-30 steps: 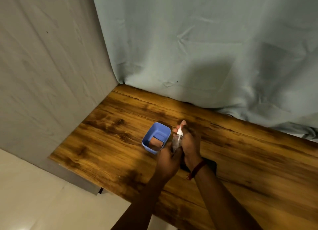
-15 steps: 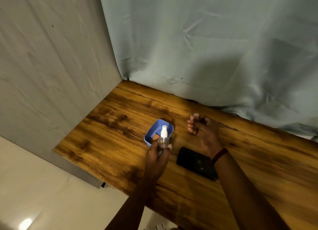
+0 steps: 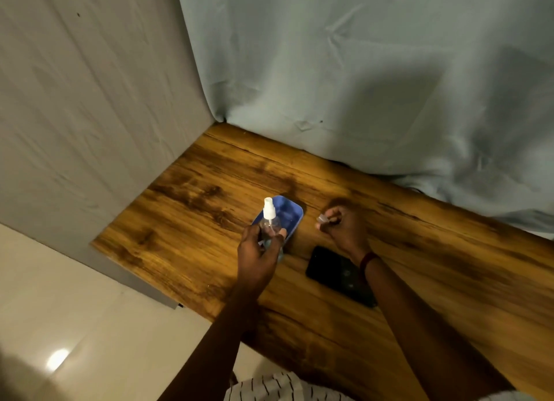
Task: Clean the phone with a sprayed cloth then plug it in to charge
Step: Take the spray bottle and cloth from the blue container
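Holding the spray bottle [image 3: 270, 225] upright, the left hand [image 3: 258, 255] is wrapped around its body over the near edge of the blue tray [image 3: 295, 217]. A second ago both hands met at the nozzle; now the right hand [image 3: 344, 228] has drawn off to the right, pinching the small clear cap [image 3: 322, 219]. So the bottle looks ready to spray. The phone [image 3: 337, 273] lies flat on the table [image 3: 209, 208], near the right wrist. No cloth is visible.

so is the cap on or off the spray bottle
Off. The spray bottle in the left hand shows its bare white nozzle, and the right hand pinches the small clear cap apart from it.
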